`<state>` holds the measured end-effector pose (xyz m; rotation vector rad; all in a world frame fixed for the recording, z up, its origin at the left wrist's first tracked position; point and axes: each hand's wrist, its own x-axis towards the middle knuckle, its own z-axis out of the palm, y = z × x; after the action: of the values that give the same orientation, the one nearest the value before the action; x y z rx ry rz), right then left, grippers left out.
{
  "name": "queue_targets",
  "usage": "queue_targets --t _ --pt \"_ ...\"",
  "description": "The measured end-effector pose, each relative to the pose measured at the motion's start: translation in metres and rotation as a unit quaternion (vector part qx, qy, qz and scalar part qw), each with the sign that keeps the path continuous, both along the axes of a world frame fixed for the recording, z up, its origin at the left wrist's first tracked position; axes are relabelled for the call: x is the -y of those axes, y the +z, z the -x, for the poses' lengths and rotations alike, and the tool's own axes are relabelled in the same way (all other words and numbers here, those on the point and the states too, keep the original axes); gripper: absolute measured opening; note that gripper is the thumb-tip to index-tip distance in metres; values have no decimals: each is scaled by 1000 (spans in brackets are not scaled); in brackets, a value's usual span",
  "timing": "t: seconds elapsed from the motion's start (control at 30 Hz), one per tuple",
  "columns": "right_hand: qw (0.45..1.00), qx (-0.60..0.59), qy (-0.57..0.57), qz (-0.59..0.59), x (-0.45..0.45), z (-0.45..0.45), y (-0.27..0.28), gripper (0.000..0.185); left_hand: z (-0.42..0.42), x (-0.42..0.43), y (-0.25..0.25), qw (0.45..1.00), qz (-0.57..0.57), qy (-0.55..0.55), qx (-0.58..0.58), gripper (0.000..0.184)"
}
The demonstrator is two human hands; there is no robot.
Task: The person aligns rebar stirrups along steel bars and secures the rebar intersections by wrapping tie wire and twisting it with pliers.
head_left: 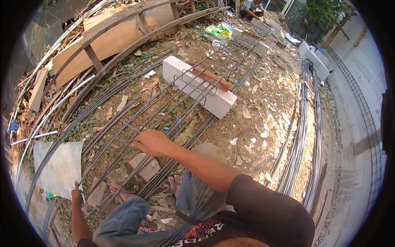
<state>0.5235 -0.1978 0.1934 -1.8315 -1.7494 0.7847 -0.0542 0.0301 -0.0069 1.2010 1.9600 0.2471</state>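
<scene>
My right hand (pixel 153 142) is closed over the long steel bars, with a short thin metal rod (pixel 131 126) sticking out past its fingers. At the lower left, my left hand (pixel 77 193) is closed at the near end of a steel bar (pixel 108 156), beside a pale flat sheet (pixel 61 166). The bars run away from me into a rebar cage with bent square stirrups (pixel 180 82). A white block (pixel 218 101) lies under the cage, with a reddish-brown brick (pixel 212 78) on it. Just what my left fingers grip is small and partly hidden.
Bundled steel bars (pixel 302 136) lie on the right, beside a paved strip with a long narrow cage (pixel 362 99). Curved timber framing (pixel 135 43) and boards are stacked at the left. A co-worker (pixel 252 10) squats at the far end near a yellow-green bag (pixel 218 33).
</scene>
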Motion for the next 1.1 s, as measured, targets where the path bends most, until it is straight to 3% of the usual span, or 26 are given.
queue_targets --t 1.1 --pt "1000 1 -2 5 -1 0 0 38 -1 1 7 999 25 -25 -3 80"
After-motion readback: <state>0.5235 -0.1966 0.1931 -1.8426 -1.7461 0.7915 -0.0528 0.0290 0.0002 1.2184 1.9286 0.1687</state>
